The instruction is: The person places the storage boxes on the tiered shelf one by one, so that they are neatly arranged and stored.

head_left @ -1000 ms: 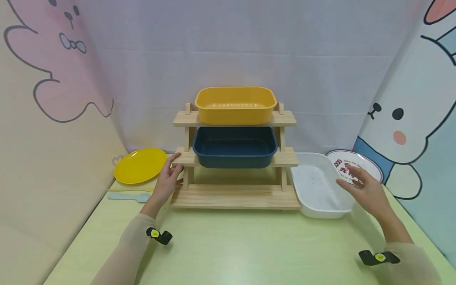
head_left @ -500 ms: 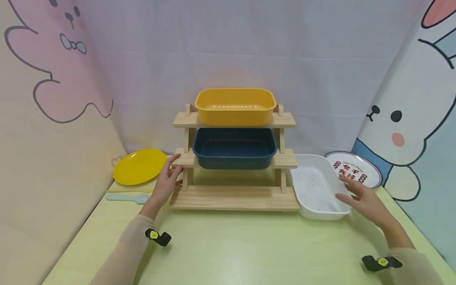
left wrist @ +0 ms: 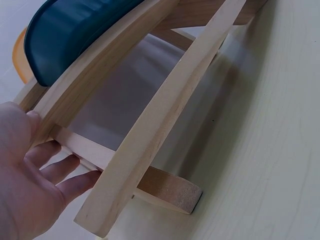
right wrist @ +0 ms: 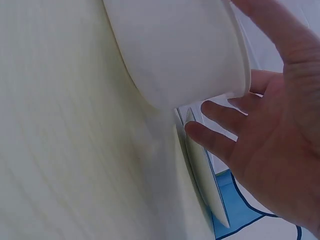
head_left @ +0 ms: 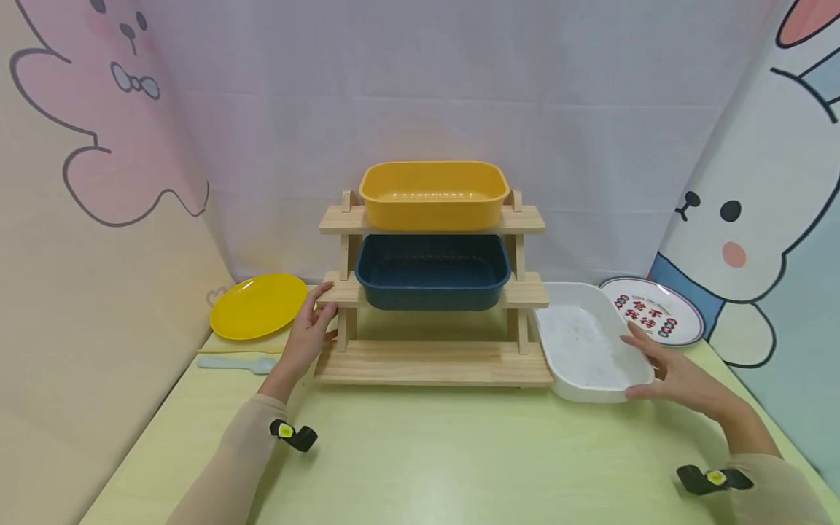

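Note:
A three-tier wooden display stand [head_left: 433,362] stands mid-table. My left hand [head_left: 307,339] grips the left end of its middle shelf, thumb on the board's face and fingers bent behind the side support [left wrist: 85,147]. A dark blue rectangular basin [head_left: 433,297] sits on the middle shelf and a yellow one [head_left: 433,215] on the top shelf; the bottom board is bare. Right of the stand lies a white rectangular basin [head_left: 584,343]. My right hand [head_left: 685,375] holds its front right corner, thumb at the front rim, fingers along the right side. In the right wrist view two fingers hang below the rim.
Left of the stand a yellow plate [head_left: 259,306] rests near the wall, with a pale blue spoon-like utensil [head_left: 236,364] before it. A white plate with red lettering [head_left: 656,310] leans behind the white basin. Patterned cloth walls enclose the table on three sides.
My right hand has come down and inward from above the white basin's right side to its front right corner. The left hand keeps its hold on the stand.

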`<state>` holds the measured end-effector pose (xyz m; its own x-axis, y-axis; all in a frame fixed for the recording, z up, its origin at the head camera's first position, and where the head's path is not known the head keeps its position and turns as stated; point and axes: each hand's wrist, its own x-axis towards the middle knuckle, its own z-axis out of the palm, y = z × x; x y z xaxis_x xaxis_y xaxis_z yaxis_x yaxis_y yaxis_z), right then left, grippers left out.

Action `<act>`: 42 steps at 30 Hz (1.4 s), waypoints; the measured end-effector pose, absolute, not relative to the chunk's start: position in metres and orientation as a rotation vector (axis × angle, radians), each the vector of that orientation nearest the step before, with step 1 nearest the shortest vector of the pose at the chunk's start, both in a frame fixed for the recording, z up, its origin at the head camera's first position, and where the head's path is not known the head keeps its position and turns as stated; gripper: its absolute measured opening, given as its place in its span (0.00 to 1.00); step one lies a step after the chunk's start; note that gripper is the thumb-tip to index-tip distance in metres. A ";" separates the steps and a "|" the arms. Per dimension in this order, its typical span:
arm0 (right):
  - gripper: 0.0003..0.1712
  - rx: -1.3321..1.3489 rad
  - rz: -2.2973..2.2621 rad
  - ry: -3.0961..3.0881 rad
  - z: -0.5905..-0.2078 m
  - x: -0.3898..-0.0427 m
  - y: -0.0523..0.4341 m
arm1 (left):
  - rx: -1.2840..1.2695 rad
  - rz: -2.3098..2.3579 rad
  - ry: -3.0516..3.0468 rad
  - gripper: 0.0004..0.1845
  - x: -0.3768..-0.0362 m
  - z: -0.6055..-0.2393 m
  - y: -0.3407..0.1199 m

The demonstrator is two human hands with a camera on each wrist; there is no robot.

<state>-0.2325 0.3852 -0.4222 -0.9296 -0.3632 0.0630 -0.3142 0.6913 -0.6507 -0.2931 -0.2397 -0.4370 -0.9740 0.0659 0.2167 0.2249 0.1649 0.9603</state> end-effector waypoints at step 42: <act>0.11 -0.366 -1.550 2.955 -0.425 -0.229 0.404 | -0.289 -1.966 -2.286 0.29 -0.293 -0.435 -0.239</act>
<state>-0.2288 0.4043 -0.4250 -0.9534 -0.0912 0.2876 -0.2885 0.5549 -0.7803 -0.2929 -0.2389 -0.4353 -0.9755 0.0706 0.2082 0.2164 0.1420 0.9659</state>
